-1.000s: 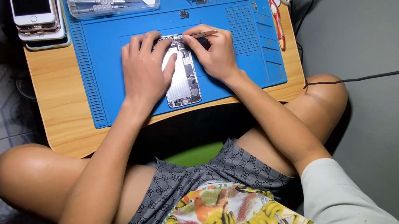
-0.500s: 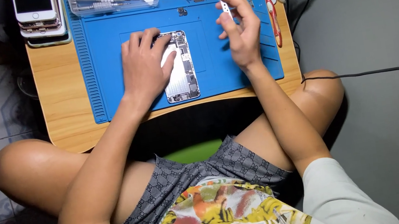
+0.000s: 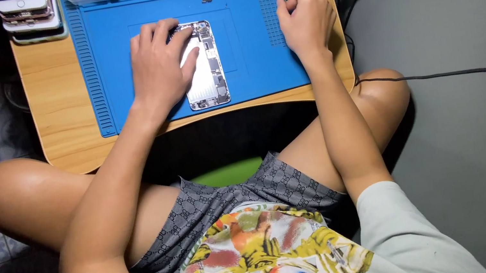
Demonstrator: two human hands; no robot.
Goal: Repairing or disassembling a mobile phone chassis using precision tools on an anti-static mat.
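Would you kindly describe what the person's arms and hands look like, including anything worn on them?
Both arms are bare from the short, pale grey sleeves down. The left hand and right hand wear no gloves; no rings, watch or wristbands are visible.

Bright overhead light — sharp focus, dim shadowed corners.

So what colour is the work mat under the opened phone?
Blue; the work mat shows best in the head view.
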